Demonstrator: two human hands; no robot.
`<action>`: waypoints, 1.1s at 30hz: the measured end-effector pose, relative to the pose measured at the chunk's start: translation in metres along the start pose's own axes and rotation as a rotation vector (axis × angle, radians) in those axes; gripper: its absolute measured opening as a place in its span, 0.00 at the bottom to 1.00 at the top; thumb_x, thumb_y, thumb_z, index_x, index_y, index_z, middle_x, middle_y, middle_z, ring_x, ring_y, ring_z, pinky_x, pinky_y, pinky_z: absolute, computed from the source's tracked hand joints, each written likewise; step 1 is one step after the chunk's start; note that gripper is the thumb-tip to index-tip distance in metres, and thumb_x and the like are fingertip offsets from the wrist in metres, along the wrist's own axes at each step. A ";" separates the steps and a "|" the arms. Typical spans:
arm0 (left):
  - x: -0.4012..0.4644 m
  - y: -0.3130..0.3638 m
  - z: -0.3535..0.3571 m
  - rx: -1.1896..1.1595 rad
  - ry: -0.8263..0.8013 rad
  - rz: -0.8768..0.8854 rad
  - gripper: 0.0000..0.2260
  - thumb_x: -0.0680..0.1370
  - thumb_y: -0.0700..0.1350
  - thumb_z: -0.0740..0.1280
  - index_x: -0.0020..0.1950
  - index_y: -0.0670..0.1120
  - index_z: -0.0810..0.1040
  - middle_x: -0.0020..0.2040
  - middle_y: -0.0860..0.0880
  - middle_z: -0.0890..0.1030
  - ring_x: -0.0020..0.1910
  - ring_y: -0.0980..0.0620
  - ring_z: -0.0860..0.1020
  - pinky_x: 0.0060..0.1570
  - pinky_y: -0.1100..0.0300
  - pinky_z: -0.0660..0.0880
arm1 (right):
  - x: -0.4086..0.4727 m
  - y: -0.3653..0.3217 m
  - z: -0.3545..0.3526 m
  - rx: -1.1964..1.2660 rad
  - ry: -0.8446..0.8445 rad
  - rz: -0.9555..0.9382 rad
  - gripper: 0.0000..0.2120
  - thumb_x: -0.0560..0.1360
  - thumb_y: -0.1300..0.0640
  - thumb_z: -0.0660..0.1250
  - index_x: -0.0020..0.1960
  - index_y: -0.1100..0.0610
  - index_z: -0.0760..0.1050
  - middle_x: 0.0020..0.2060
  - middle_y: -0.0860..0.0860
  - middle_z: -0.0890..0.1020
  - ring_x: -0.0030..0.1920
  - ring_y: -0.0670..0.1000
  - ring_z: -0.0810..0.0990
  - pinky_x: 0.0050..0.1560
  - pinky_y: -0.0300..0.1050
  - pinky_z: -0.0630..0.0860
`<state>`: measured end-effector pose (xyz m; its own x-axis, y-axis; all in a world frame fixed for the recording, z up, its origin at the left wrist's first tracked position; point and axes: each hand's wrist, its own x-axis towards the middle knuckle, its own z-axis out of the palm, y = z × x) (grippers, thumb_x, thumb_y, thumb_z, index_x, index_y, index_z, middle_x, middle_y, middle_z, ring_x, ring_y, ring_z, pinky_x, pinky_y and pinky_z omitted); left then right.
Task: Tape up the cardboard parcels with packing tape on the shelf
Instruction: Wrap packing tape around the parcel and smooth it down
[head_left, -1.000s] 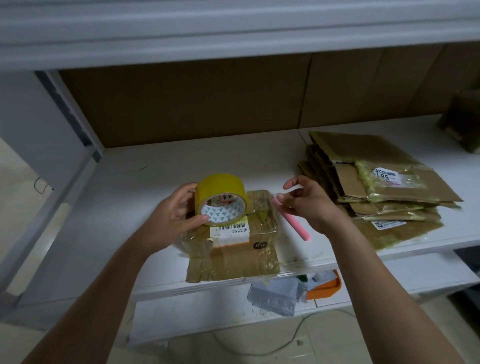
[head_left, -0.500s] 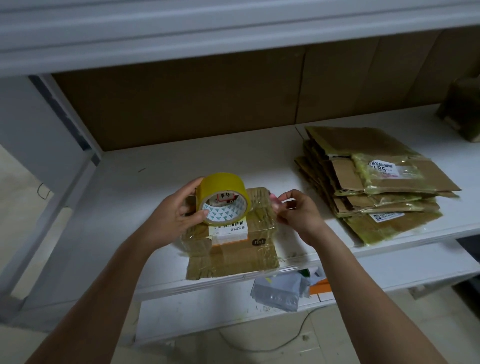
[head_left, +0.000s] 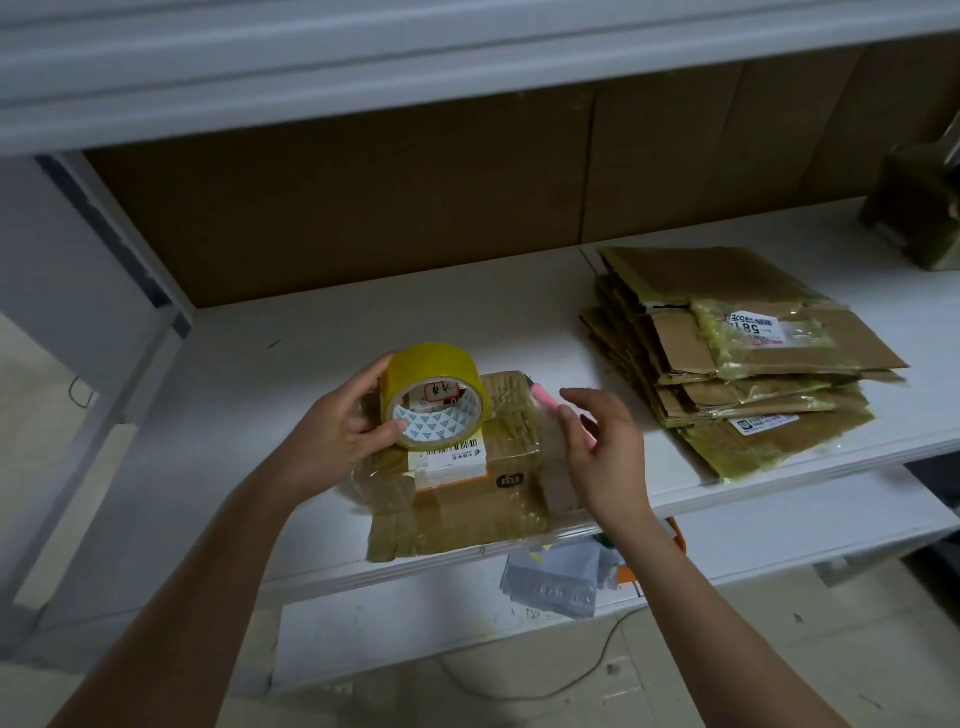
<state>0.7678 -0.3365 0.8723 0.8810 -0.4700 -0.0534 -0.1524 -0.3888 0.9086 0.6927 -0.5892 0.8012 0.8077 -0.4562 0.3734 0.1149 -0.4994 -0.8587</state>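
A small cardboard parcel (head_left: 467, 499), wrapped in clear tape and bearing a barcode label, lies near the front edge of the white shelf (head_left: 311, 338). My left hand (head_left: 337, 431) grips a yellow roll of packing tape (head_left: 431, 371) and holds it upright on the parcel's left half. My right hand (head_left: 602, 457) hovers just right of the parcel, fingers loosely spread and holding nothing. A pink stick-like tool (head_left: 544, 396) lies on the shelf beside the parcel, partly hidden behind my right fingers.
A stack of flattened, taped cardboard parcels (head_left: 737, 364) sits on the shelf's right part. A taped box (head_left: 919, 208) stands at the far right. Grey plastic bags (head_left: 556, 582) and something orange (head_left: 675, 535) lie on the lower shelf. An upper shelf board runs overhead.
My right hand went to the parcel's right edge, then lifted off with its fingers spread. The left hand has kept the tape roll on the parcel.
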 end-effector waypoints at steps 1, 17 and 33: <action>0.000 0.000 0.000 0.000 -0.001 -0.002 0.28 0.78 0.38 0.67 0.70 0.63 0.63 0.60 0.62 0.74 0.51 0.58 0.83 0.44 0.65 0.80 | -0.008 -0.004 0.000 0.052 -0.010 -0.016 0.10 0.82 0.57 0.62 0.60 0.46 0.77 0.53 0.39 0.77 0.56 0.35 0.75 0.54 0.24 0.69; 0.001 -0.007 -0.002 0.016 0.012 0.003 0.29 0.78 0.39 0.68 0.71 0.64 0.63 0.65 0.56 0.74 0.53 0.54 0.83 0.48 0.60 0.81 | -0.024 -0.018 0.001 0.098 -0.435 0.124 0.24 0.82 0.49 0.59 0.75 0.42 0.56 0.51 0.19 0.71 0.57 0.24 0.70 0.52 0.20 0.66; -0.011 -0.009 0.005 -0.158 0.240 0.042 0.29 0.73 0.36 0.73 0.69 0.58 0.72 0.61 0.54 0.80 0.57 0.53 0.82 0.47 0.61 0.81 | -0.004 -0.022 0.013 -0.652 -0.537 -0.298 0.34 0.77 0.41 0.60 0.78 0.56 0.58 0.78 0.48 0.56 0.76 0.45 0.47 0.72 0.40 0.42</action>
<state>0.7576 -0.3321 0.8627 0.9591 -0.2747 0.0686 -0.1364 -0.2361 0.9621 0.6943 -0.5666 0.8135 0.9773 0.0839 0.1943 0.1441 -0.9361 -0.3208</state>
